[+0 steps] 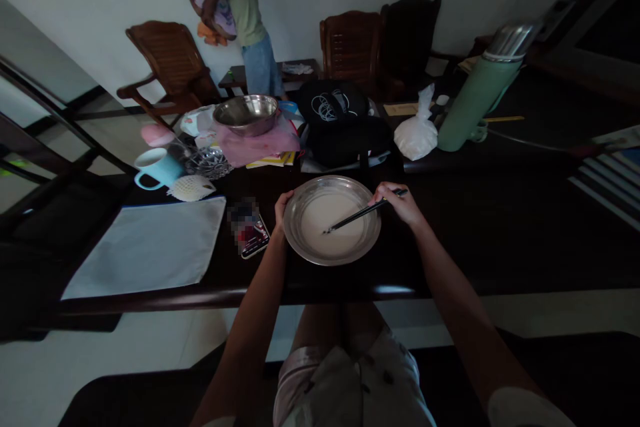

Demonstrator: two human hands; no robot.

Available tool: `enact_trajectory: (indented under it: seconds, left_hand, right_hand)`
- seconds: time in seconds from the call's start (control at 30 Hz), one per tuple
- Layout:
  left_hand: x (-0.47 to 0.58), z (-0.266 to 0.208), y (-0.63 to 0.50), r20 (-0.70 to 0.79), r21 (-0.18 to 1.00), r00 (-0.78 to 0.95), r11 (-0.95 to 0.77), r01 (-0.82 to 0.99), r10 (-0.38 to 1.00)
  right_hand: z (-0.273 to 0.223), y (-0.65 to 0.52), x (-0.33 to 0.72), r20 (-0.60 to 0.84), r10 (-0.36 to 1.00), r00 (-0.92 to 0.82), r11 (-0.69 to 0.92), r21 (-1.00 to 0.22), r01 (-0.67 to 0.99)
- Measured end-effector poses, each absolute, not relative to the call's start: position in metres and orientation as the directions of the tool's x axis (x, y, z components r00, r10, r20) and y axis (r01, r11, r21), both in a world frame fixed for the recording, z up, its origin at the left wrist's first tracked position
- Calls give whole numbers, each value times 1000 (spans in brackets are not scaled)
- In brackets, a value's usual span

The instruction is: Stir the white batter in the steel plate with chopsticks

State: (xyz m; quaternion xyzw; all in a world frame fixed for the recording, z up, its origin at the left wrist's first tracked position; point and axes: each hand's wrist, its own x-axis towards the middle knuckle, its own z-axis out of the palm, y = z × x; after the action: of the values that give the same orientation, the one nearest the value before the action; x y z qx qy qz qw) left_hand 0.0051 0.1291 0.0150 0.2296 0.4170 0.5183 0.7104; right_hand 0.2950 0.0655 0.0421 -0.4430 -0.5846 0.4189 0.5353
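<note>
A shallow metal bowl [306,250] of pale white batter sits on the dark table in front of me. My left hand [281,208] grips the bowl's left rim. My right hand [399,203] holds a pair of dark chopsticks [361,214] at the bowl's right rim, their tips dipped in the batter near the middle. A phone [253,235] lies just left of the bowl.
A pale cloth mat [150,247] lies at the left. Behind stand a blue mug [156,167], a second metal bowl [246,113] on pink plastic, a black bag [340,121], a white tied bag [416,133] and a green thermos [475,97]. A person [235,13] stands by wooden chairs [167,67].
</note>
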Motion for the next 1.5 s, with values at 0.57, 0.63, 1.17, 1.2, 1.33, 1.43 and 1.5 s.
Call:
enact_trajectory:
  seconds: [0.57, 0.63, 1.17, 1.2, 1.33, 1.43, 1.5]
  left_hand:
    - [5, 16, 130, -384, 749, 96, 370, -550, 919]
    - [5, 17, 129, -382, 744, 95, 367, -558, 919]
    - [6, 19, 129, -363, 764, 77, 344, -546, 929]
    - [6, 18, 129, -355, 765, 80, 339, -548, 931]
    - [5, 15, 131, -366, 755, 100, 359, -548, 925]
    - [6, 15, 132, -389, 751, 60, 354, -557, 919]
    - [7, 16, 132, -391, 749, 41, 344, -565, 919]
  right_hand:
    - [41, 66, 299, 284, 958, 42, 281, -957, 75]
    - [39, 67, 302, 305, 950, 67, 304, -952, 33]
    - [36, 68, 302, 276, 961, -19, 277, -961, 11]
    - [37, 68, 299, 272, 961, -39, 274, -961, 33]
    - [39, 68, 298, 288, 957, 25, 284, -955, 89]
    - [37, 69, 305, 305, 946, 112, 302, -952, 42]
    - [35, 69, 306, 303, 949, 82, 304, -953, 1]
